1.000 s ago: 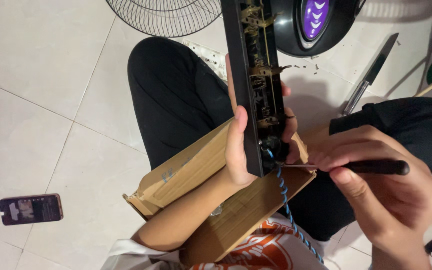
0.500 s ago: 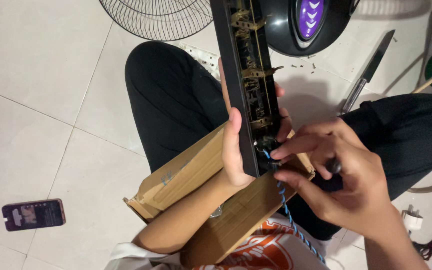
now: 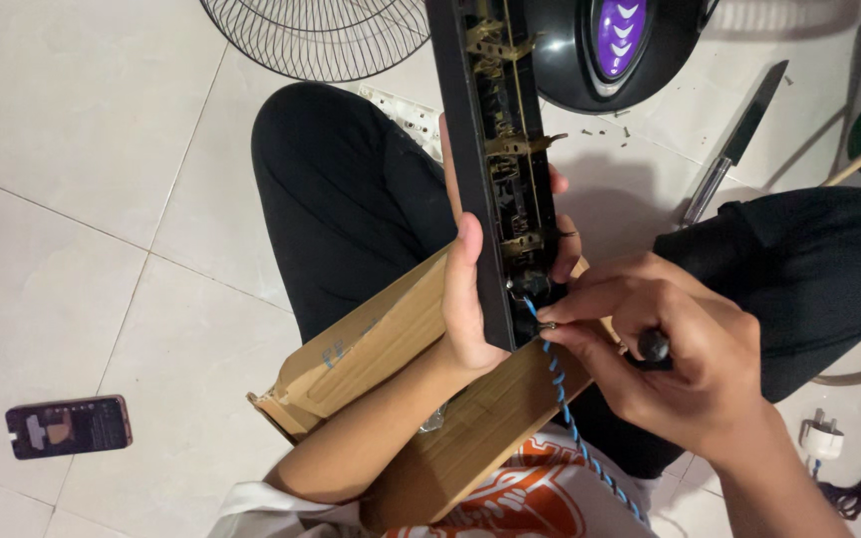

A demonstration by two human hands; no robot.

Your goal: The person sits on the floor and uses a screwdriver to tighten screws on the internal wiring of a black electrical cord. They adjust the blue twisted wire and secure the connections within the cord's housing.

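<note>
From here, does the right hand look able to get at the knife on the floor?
Probably not right away: the right hand is busy pinching the blue twisted wire at the open power strip, and already holds a black tool handle. The knife lies unobstructed on the tiles beyond the knee.

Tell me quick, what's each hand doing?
Left hand grips the open power strip. Right hand pinches the blue wire at its end, tool tucked in. Nothing blocking.
</note>
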